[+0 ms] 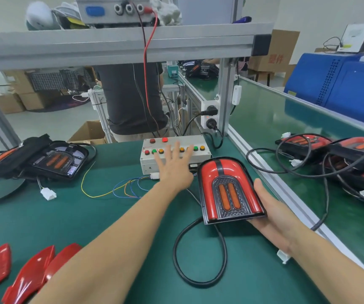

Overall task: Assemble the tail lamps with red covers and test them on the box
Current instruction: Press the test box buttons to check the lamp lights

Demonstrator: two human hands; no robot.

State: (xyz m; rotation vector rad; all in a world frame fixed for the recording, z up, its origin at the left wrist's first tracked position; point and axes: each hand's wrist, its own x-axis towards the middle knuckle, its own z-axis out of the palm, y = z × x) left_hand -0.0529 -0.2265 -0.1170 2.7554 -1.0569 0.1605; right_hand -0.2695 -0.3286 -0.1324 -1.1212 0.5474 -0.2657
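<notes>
You are working at a green-matted bench [71, 216] under an aluminium frame, with a conveyor belt [286, 132] running along your right. Your right hand [273, 218] is lying open, palm up, cradling the tail lamp [227, 189] from beneath and along its right edge; the fingers are not curling over it. The lamp is already wearing its red cover, its long axis pointing away from you toward the test box [174, 154], rounded end nearly touching the box's near right corner. Your left hand [174, 167] is reaching forward with fingers spread wide, hovering over the row of coloured buttons [161, 151]; whether a fingertip is pressing 1 you cannot tell. That left hand is clearly the nearer to the buttons, so the testing is probably falling to it. The lamp's black cable [198, 255] is looping toward you. 3 spare red covers [23, 275] are lying at your near left, well apart from both hands.
</notes>
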